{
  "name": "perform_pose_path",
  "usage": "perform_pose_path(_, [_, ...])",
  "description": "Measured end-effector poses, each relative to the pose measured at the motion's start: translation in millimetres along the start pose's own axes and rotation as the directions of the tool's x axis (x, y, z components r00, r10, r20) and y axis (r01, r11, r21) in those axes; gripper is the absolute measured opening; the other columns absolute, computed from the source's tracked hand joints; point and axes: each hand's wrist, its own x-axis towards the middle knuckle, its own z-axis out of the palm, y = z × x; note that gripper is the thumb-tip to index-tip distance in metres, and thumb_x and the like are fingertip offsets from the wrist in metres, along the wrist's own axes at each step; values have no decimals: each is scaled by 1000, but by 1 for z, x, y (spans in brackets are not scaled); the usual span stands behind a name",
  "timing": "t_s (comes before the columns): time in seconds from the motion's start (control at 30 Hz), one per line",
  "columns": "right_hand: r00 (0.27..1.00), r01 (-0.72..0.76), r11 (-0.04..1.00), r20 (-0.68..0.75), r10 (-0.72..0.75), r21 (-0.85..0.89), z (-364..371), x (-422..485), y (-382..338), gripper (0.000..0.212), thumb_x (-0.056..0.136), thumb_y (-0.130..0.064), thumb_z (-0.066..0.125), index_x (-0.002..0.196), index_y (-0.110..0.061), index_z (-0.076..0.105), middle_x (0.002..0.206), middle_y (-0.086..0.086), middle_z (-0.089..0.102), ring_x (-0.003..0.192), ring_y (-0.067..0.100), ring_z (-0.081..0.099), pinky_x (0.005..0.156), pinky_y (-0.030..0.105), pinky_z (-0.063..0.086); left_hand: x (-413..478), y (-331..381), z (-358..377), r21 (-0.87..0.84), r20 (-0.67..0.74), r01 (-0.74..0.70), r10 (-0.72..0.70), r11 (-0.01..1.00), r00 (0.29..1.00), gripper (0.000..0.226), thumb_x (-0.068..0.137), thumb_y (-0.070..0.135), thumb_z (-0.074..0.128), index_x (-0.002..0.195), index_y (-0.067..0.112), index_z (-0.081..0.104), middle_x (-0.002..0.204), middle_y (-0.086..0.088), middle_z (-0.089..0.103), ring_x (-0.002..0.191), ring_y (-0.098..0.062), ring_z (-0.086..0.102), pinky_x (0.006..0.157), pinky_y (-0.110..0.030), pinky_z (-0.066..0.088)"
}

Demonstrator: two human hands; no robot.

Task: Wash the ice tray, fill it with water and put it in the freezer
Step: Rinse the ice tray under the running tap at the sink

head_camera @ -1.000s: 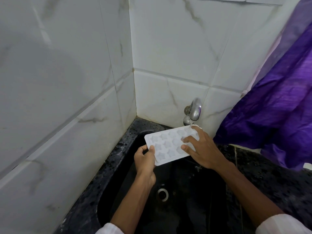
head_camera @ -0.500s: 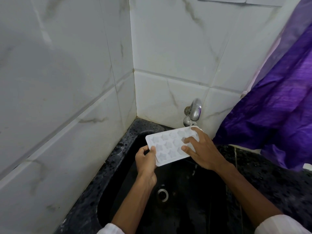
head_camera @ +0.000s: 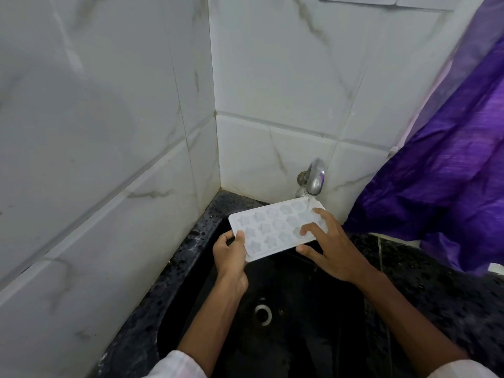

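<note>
**Tray spans both grips, far right corner under the tap**

The ice tray is held face up over the black sink. Its long axis runs from near left to far right. I cannot tell whether it is level.

The left grip pinches the left short end, thumb on top and fingers underneath, and seems to carry the weight. The right grip lies spread over the right end. Its fingertips press into the cells and its thumb sits against the near long edge, so it looks to rub and steady rather than clamp.

A thin stream from the tap lands on the tray's far right corner, just beyond the right fingers. Water therefore meets only 1 end, and the right grip is the nearer to it. The cells by the left grip lie well apart from the stream.

In my judgement the washing step is in hand. The next move depends on sliding the tray along its long axis toward the tap, or tipping it leftward, so that water crosses all 3 rows.

Compared with 0.5 s ago, the tray has barely shifted. The right thumb, which then lay on the cells, now sits at the near edge. The left grip holds as it did.
</note>
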Motion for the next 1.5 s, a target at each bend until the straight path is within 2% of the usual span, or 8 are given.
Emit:
perform_pose_path(0.17, [999,9,999,-39,-11,-45,2,0,-1,56,90,-73,36,119,-31,56,154,12,23,139,32,30,112,46,32,-1,0,2,-1,11,-6,6,1000,1000,18,100,12,56,115,5,62,100,-7,71,86,-19,70,68,-34,60])
perform_pose_path(0.37, [999,18,1000,-26,-19,-18,3,3,-5,60,88,-75,36,119,-31,63,156,15,24,143,31,24,114,51,29,0,2,3,5,10,-18,18,1000,1000,15,99,13,57,111,6,63,105,-11,71,91,-23,71,77,-41,60])
perform_pose_path(0.67, [997,-40,999,-65,39,-9,-1,2,-14,64,87,-77,29,112,-29,64,156,14,24,142,32,24,113,44,25,-2,0,2,5,28,-22,22,1000,999,15,100,13,56,110,5,63,104,-12,72,90,-25,71,78,-43,61])
perform_pose_path(0.93, [998,-52,998,-28,53,46,-4,-1,-10,59,86,-77,34,106,-33,67,156,8,21,144,25,14,110,37,22,-3,-2,-1,3,24,-15,15,1000,1000,15,99,12,56,111,4,62,100,-10,72,85,-22,71,66,-36,60])
perform_pose_path(1.2, [998,-66,983,34,61,169,-4,-8,-11,45,84,-70,46,113,-42,67,157,2,15,143,23,9,114,40,19,-1,-4,-5,38,9,-27,26,999,1000,18,99,12,56,113,3,62,104,-11,72,89,-24,71,68,-36,60])
perform_pose_path(1.3, [990,-140,959,4,143,245,-6,-9,-14,35,84,-63,51,105,-40,68,153,-4,20,139,17,13,110,35,22,-2,-6,-8,36,20,-17,17,999,1000,16,100,12,55,113,4,62,101,-9,72,87,-23,71,68,-37,60])
perform_pose_path(1.37, [965,-230,926,-53,257,301,-5,-8,-17,32,88,-53,57,111,-32,64,149,-5,25,134,12,18,106,32,23,-2,-6,-8,37,23,-13,12,999,1000,16,100,12,55,113,4,61,100,-9,71,88,-23,71,71,-38,61])
perform_pose_path(1.5, [837,-433,758,-94,539,489,-6,-3,-13,39,94,-43,57,127,-21,56,139,-2,41,123,13,43,104,30,35,2,-7,-11,64,33,-13,11,998,999,17,101,14,55,114,4,62,104,-12,72,91,-27,71,75,-42,61])
